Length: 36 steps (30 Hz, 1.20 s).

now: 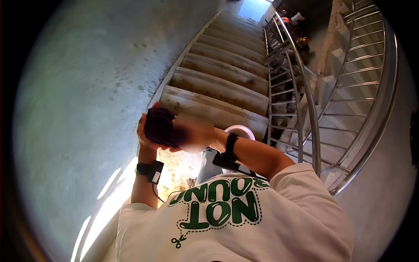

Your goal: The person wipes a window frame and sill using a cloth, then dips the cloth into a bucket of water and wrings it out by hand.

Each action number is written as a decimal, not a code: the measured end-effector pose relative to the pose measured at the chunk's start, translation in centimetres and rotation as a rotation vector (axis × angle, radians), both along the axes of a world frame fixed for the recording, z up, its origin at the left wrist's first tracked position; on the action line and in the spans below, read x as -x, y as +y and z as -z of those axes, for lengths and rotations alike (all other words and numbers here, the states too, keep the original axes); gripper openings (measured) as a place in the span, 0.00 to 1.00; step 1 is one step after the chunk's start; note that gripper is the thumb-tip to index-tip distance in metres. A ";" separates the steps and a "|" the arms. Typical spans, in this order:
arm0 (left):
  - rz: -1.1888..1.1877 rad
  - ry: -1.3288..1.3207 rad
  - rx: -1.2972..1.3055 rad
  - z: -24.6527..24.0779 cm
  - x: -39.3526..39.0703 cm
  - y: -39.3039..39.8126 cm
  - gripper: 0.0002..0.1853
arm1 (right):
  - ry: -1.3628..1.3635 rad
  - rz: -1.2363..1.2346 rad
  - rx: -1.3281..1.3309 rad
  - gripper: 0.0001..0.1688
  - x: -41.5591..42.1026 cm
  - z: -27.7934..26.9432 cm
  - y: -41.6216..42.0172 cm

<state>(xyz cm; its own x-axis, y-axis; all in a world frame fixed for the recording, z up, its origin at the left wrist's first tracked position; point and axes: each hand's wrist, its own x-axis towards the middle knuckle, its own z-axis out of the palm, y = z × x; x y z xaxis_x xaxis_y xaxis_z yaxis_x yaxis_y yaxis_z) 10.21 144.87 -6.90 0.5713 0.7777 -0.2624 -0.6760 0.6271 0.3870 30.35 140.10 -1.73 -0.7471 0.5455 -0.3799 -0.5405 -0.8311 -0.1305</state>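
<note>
A bunched dark purple cloth (pixel 159 127) is held up in front of me, near the wall on the left. My left hand (pixel 142 131) wraps around its left side and underside. At the cloth's right end is my right hand (pixel 194 132), closed against it; a blur hides most of its fingers. Below my right forearm stands a pinkish-white bucket (pixel 250 131), partly covered by the arm, so its contents cannot be made out. Each wrist wears a black strap with a small device.
Worn concrete stairs (pixel 216 93) run away ahead of me. A pale painted wall (pixel 85 98) borders them on the left, a metal railing (pixel 306 95) on the right. Another stair flight (pixel 343 98) lies beyond the railing. Bright sunlight falls on the floor (pixel 176 167) below my hands.
</note>
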 end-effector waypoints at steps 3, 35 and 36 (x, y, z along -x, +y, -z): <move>-0.011 0.024 -0.045 0.6 -1.7 -1.6 0.27 | 0.096 -0.129 -0.007 0.31 -1.7 0.9 -1.9; -0.324 1.793 -2.610 -18.2 -25.6 41.5 0.08 | -2.131 0.125 -1.054 0.34 -14.0 -12.0 32.2; -0.386 1.728 -2.635 -18.6 -25.4 42.2 0.08 | -2.149 0.205 -1.115 0.34 -13.7 -12.3 32.7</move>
